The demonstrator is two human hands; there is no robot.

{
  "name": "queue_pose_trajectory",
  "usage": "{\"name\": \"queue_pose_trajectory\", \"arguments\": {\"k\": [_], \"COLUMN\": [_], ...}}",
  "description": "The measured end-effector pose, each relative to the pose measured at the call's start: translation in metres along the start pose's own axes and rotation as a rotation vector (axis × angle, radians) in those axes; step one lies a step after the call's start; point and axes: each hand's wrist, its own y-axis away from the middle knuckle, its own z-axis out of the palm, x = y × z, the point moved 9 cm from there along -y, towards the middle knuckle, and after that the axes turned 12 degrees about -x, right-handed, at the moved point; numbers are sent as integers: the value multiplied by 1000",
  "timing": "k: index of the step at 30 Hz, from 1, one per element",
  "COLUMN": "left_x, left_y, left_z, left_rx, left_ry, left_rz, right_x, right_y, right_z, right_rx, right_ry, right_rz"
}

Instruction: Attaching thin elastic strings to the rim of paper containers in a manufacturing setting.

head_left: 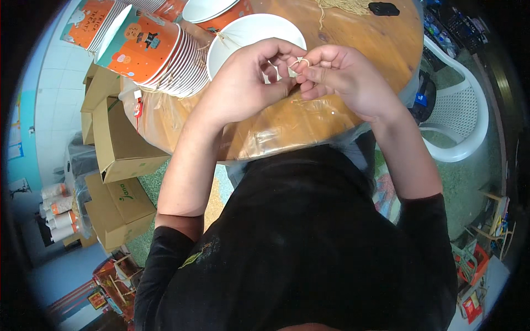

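Over the near part of the round table, my left hand [255,77] and my right hand [343,78] meet fingertip to fingertip. Between them shows a small loop of pale cord [300,62], pinched by the fingers of both hands. Right behind my left hand is a white paper bucket [270,28], its round inside facing up. A bit of thin straw-coloured cord [222,36] lies at its left rim. To the left leans a stack of orange printed paper buckets [144,47], with cord strands hanging along their rims.
More paper buckets [216,15] stand at the table's far left. A bundle of cord [348,5] and a black object [383,9] lie at the far edge. Plastic film covers the wooden table [375,60]. Cardboard boxes [130,138] sit left, a white plastic chair [455,105] right.
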Motion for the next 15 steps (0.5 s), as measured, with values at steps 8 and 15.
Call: {"name": "queue_pose_trajectory", "arguments": {"k": [8, 15], "left_x": [7, 2], "left_y": [-2, -5], "left_z": [3, 12], "left_rx": [-29, -93], "left_ry": [-47, 124], "left_rz": [-83, -184], "right_x": [6, -2], "right_y": [2, 1], "right_z": [-8, -10], "right_rx": [-14, -59], "right_ry": [-44, 115], "right_rz": [9, 42]}}
